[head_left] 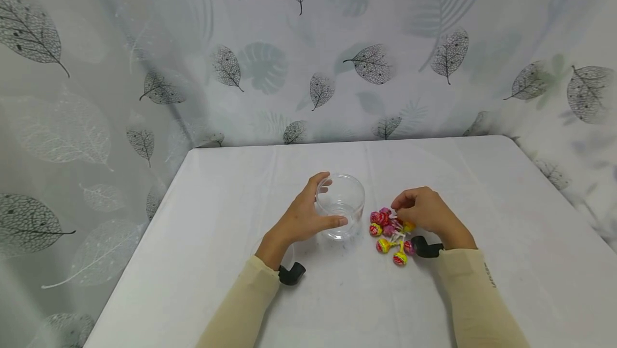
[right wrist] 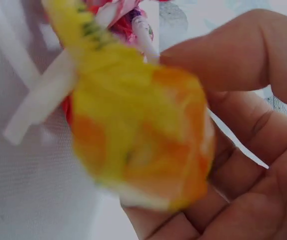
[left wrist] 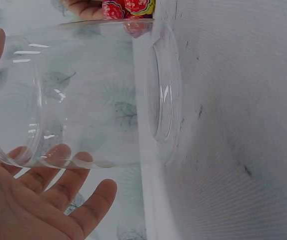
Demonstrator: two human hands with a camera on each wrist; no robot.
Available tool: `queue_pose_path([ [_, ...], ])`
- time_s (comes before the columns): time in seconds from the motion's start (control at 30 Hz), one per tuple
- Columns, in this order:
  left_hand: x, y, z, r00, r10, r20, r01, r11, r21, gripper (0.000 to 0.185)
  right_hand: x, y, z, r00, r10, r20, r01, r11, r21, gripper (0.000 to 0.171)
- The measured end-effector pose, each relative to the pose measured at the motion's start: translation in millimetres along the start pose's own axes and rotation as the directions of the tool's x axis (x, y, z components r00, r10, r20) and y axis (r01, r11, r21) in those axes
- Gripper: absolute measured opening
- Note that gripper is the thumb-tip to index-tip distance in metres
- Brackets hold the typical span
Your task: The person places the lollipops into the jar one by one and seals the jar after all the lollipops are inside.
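**Hands at a clear jar and a lollipop pile**

Cream long sleeves (head_left: pixel 250 305) enter from the lower edge of the head view, one on each forearm, with a black wrist-mounted device (head_left: pixel 291 273) under the left wrist and another under the right.

Left side: the left hand (head_left: pixel 301 219) is wrapped around the side of the clear, round, open-topped plastic jar (head_left: pixel 340 206). Its thumb lies across the near wall and its fingers curve round the far wall, so the hand grips the jar. The jar stands upright on the white cloth-covered table (head_left: pixel 217 219), near the table's middle. In the left wrist view the fingers (left wrist: pixel 58 185) show through the transparent wall, the palm sits against the jar, and the jar's base (left wrist: pixel 163 95) rests flat on the cloth.

Right side: just beside the jar lies a loose pile of wrapped lollipops (head_left: pixel 388 230), in red, pink and yellow wrappers with white sticks. The pile is on the cloth, outside the jar. The right hand (head_left: pixel 426 214) rests over the right part of the pile with its fingers curled downward. In the right wrist view a yellow-and-orange wrapped lollipop (right wrist: pixel 143 135) lies against the curled fingers (right wrist: pixel 243 55) and palm, blurred and very close to the lens; the hand holds this lollipop. Its white stick (right wrist: pixel 43 95) points away to the left.

Behind the table hangs a pale curtain printed with grey leaves (head_left: pixel 371 64).
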State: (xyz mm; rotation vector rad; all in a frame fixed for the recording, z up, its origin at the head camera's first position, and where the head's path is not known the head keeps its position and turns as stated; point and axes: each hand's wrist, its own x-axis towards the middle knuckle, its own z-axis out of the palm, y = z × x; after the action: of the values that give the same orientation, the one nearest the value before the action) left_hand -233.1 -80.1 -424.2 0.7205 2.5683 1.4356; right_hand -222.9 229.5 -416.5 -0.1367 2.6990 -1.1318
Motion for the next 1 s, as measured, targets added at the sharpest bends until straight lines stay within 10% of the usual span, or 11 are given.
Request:
queue_pose_path([
  [0.43, -0.5, 0.1, -1.4, 1.000, -0.006, 0.009, 0.006, 1.000, 0.002, 0.103, -2.0, -10.7, 4.4, 0.993, -0.092, 0.078, 0.098, 0.992, -0.080, 0.018],
  [1.0, -0.5, 0.8, -1.9, 0.999, -0.005, 0.034, 0.006, 1.000, -0.022, 0.102, -6.8, -10.6, -2.3, 0.988, -0.114, -0.105, 0.105, 0.990, -0.089, 0.008],
])
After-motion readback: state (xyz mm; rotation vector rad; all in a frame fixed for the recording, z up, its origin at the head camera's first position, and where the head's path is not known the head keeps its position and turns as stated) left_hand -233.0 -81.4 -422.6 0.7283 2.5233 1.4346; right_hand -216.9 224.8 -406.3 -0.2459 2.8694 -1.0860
